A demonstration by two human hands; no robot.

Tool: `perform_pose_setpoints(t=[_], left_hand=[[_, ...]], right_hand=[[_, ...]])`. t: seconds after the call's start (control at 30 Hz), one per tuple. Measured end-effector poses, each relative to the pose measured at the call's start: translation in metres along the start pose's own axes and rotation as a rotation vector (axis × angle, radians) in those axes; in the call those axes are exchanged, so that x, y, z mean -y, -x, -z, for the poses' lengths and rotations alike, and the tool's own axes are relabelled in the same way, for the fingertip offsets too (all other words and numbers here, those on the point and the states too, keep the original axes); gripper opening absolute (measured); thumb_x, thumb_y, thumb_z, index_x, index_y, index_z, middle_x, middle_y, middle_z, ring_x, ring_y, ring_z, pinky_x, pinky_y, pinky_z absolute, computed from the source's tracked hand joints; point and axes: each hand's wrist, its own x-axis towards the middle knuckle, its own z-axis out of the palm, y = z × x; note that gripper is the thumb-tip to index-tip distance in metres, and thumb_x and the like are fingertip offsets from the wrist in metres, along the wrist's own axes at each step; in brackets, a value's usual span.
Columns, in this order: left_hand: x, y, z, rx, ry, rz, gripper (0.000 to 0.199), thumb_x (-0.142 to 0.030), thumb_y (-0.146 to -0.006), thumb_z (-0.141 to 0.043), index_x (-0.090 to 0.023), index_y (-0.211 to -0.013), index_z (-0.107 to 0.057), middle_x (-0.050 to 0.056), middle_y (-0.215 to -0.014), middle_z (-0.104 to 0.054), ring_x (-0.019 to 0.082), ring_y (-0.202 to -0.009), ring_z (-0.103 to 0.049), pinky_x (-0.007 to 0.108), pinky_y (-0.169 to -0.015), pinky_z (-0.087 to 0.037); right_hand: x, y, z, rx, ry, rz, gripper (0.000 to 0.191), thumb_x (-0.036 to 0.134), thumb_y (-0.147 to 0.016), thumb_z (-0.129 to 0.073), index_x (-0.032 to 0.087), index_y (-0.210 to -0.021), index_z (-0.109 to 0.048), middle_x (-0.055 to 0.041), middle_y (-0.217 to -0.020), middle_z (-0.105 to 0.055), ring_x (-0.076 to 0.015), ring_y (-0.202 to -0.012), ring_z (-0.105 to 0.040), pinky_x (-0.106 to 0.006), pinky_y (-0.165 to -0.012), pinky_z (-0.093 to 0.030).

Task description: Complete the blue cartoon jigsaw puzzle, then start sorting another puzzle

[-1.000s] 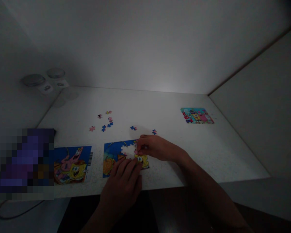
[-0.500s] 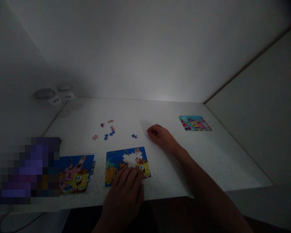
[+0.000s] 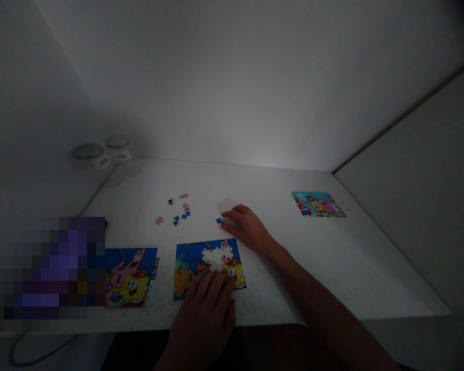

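A partly filled jigsaw puzzle (image 3: pixel 189 252) lies near the table's front edge, with a white gap in its upper middle. My left hand (image 3: pixel 206 299) rests flat on its lower part, fingers stretched out and covering some of the picture. Up and to the right, my right hand (image 3: pixel 249 226) reaches in low over the table. Its thumb and fingertips are parted around the right end of a blue puzzle piece (image 3: pixel 218 221), which lies partly hidden by them. Several loose puzzle pieces (image 3: pixel 176 220), blue and pink, are scattered farther left.
A reference picture (image 3: pixel 135 273) with the same cartoon scene lies left of the puzzle, beside a blurred purple object (image 3: pixel 62 263). Another colourful puzzle (image 3: pixel 319 205) sits at the back right. Two clear round containers (image 3: pixel 88 151) stand at the back left, by the wall.
My right hand has moved left to the blue piece, and its closed fingers have parted. My left hand stays on the puzzle. The whole view has shifted slightly.
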Motion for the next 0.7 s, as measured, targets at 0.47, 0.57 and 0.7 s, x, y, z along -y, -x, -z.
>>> perform_pose_setpoints(t=[0.47, 0.57, 0.7], left_hand=[[0.001, 0.003, -0.001, 0.011, -0.040, -0.020, 0.031, -0.022, -0.093, -0.042, -0.020, -0.116, -0.062, 0.004, -0.114, -0.064, 0.022, -0.108, -0.055, 0.040, -0.096, -0.045], [0.002, 0.002, 0.000, -0.018, -0.045, -0.026, 0.031, -0.022, -0.094, -0.040, -0.019, -0.116, -0.062, 0.004, -0.114, -0.065, 0.021, -0.107, -0.055, 0.039, -0.096, -0.044], [0.001, 0.001, 0.000, -0.025, -0.045, -0.040, 0.031, -0.022, -0.093, -0.040, -0.019, -0.113, -0.063, 0.005, -0.112, -0.065, 0.021, -0.106, -0.055, 0.038, -0.096, -0.044]], right_hand=[[-0.005, 0.007, 0.028, -0.023, -0.150, -0.044, 0.013, 0.024, -0.091, -0.051, 0.018, -0.094, -0.062, -0.0065, -0.096, -0.059, -0.0163, -0.087, -0.056, -0.030, -0.079, -0.046], [-0.026, 0.015, 0.049, -0.152, -0.094, -0.160, 0.017, 0.020, -0.090, -0.048, 0.018, -0.097, -0.063, -0.0057, -0.093, -0.061, -0.0148, -0.078, -0.056, -0.029, -0.073, -0.046], [-0.042, 0.025, 0.068, 0.001, -0.042, -0.281, 0.018, 0.017, -0.087, -0.050, 0.017, -0.096, -0.065, -0.0063, -0.093, -0.063, -0.0150, -0.076, -0.057, -0.030, -0.073, -0.046]])
